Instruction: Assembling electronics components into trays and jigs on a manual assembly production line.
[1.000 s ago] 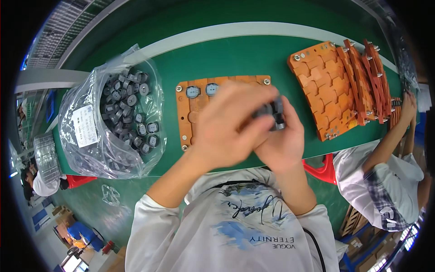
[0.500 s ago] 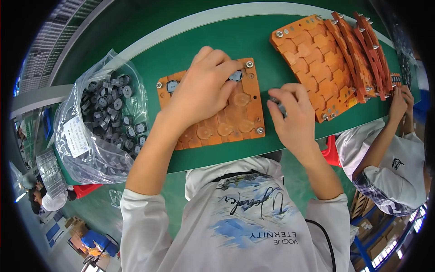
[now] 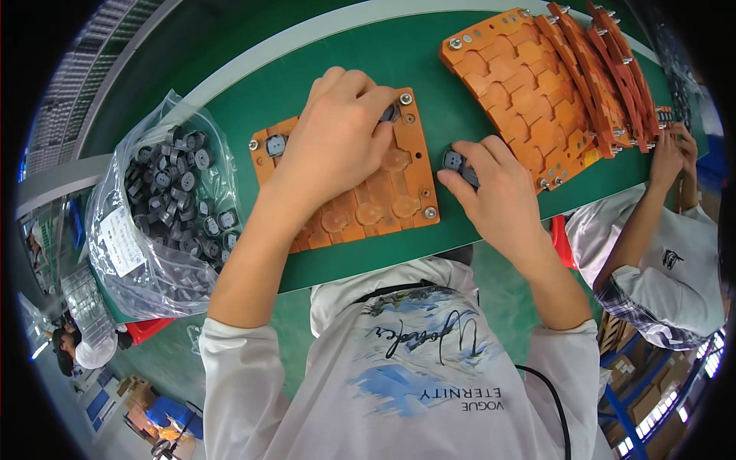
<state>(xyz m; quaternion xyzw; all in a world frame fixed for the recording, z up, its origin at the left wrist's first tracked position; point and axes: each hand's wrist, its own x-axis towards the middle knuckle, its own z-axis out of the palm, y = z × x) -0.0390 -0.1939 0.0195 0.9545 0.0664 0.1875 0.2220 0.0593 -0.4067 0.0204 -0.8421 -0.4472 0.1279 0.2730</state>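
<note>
An orange fixture plate with round pockets and metal corner posts lies in front of me on the bench. My left hand reaches over it, thumb and fingers closed around a small dark grey round plastic part at the far right pockets. Another grey part sits in the plate's far left pocket. Just off the plate's right edge, my right hand pinches a dark grey round plastic part between thumb and fingers. A second grey piece shows partly beneath those fingers. My left hand and forearm hide the plate's middle.
At left, a clear plastic bag holds many loose grey parts. More orange fixture plates lean in a row at the far right of the green bench. Beyond them, a co-worker's hands are at the bench.
My right hand has turned so the grey part between its fingers shows more. My left hand's fingers now cover more of the far right part. The whole view has shifted slightly.
</note>
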